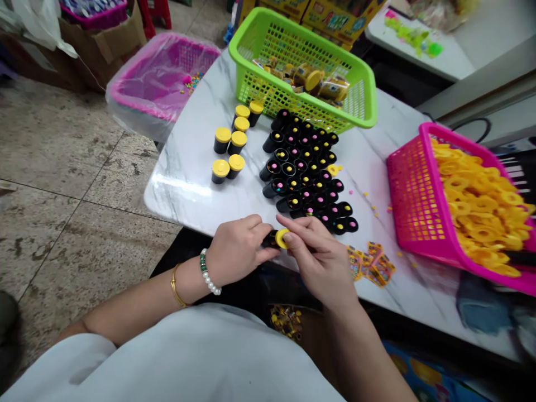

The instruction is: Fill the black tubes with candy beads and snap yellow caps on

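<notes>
Over the table's front edge, my left hand (pixel 242 244) is closed around a small black cup (pixel 271 239). My right hand (pixel 320 254) pinches a yellow lid (pixel 282 238) at the cup's mouth; whether the lid is fully seated I cannot tell. Beyond my hands lies a packed group of open black cups (pixel 307 167), with pink or yellow bits showing in their mouths. To their left, several black cups with yellow lids (pixel 237 163) stand upright. Printed cards (pixel 372 265) lie just right of my right hand.
A green basket (pixel 301 103) of wrapped yellow items stands at the back. At right, a pink basket (pixel 414 195) holds yellow ring-shaped lids (pixel 481 206). A plastic-lined pink basket (pixel 138 84) with small coloured bits is at the left. Below the table sits a container of small yellow pieces (pixel 287 321).
</notes>
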`<state>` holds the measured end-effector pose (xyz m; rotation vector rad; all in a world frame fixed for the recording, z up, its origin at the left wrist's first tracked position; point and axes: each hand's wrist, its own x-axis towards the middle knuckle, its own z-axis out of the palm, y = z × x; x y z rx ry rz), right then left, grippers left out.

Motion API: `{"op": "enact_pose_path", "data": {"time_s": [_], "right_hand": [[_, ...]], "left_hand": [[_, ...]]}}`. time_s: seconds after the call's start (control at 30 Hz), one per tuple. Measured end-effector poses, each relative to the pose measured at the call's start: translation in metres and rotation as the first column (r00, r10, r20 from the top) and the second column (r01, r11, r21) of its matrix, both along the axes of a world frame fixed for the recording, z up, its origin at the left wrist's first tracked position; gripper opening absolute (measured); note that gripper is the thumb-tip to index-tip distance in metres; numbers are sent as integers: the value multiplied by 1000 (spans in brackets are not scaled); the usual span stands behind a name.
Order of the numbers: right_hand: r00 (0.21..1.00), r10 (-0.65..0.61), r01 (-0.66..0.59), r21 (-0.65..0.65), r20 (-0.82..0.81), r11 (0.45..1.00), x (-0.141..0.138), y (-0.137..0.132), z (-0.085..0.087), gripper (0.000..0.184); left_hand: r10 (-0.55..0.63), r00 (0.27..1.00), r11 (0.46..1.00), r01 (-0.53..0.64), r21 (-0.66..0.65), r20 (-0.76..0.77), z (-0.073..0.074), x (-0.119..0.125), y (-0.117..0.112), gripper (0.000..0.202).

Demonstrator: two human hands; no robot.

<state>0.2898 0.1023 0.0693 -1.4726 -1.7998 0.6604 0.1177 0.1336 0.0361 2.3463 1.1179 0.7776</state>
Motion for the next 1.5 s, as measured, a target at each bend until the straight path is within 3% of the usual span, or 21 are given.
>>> {"op": "enact_pose_path", "data": {"time_s": [0.17, 0.33, 0.43, 0.57, 0.63, 0.7, 0.8, 0.9, 1.03, 1.07, 1.13, 1.2, 1.27, 1.37, 1.5], "right_hand": [[987, -93, 69, -180, -132, 981, -7, -1, 1, 29], [880, -391, 292, -340, -272, 894, -22, -8, 1, 30], [782, -495, 291, -481, -379, 827, -27, -9, -1, 34], [736, -514, 240, -540, -440, 807, -26, -8, -3, 32], [735, -500, 211, -545, -458, 811, -25, -7, -4, 33], [732, -481, 178, -546, -482, 818, -24, -7, -6, 32], [722, -452, 135, -533, -524, 835, -23, -8, -10, 28], [685, -456, 141, -511, -568, 848, -24, -9, -15, 27], [665, -464, 170, -486, -586, 857, -27, -10, -19, 28], [666, -462, 170, -483, -586, 859, -28, -9, -19, 28], [667, -464, 168, -489, -583, 856, -30, -8, -19, 30], [664, -468, 169, -493, -583, 853, -30, -7, -18, 33], [647, -466, 153, -496, -604, 855, -30, -8, -15, 35], [568, -463, 87, -510, -680, 856, -23, -16, -9, 35], [507, -466, -15, -547, -725, 837, -8, -22, -2, 32]], "left_hand": [[-15, 1000, 1000, 15, -2, -2, 0, -1, 1, 29], [-31, 1000, 999, 31, -27, 1, 0, -1, 1, 29], [-33, 999, 998, 32, -56, -21, 1, 0, 0, 28], [-50, 996, 985, 39, -166, -68, 11, -3, 4, 25], [-104, 994, 956, 94, -277, -21, 20, -5, 8, 19], [-146, 984, 886, 174, -429, 97, 28, -7, 10, 16], [-42, 960, 785, 203, -585, 276, 33, -7, 11, 27], [75, 936, 740, 180, -648, 345, 29, -3, 8, 33], [64, 931, 694, 218, -686, 360, 23, -4, 5, 35], [63, 934, 707, 206, -676, 351, 22, -5, 4, 34], [58, 947, 786, 152, -599, 316, 21, -6, 3, 31], [27, 964, 891, 97, -443, 265, 20, -6, 1, 35], [-5, 976, 957, 67, -281, 216, 17, -5, -2, 31], [-16, 982, 981, 52, -186, 188, 13, -4, -3, 23], [-103, 980, 969, 138, -206, 170, 16, -7, 3, 19]]}}
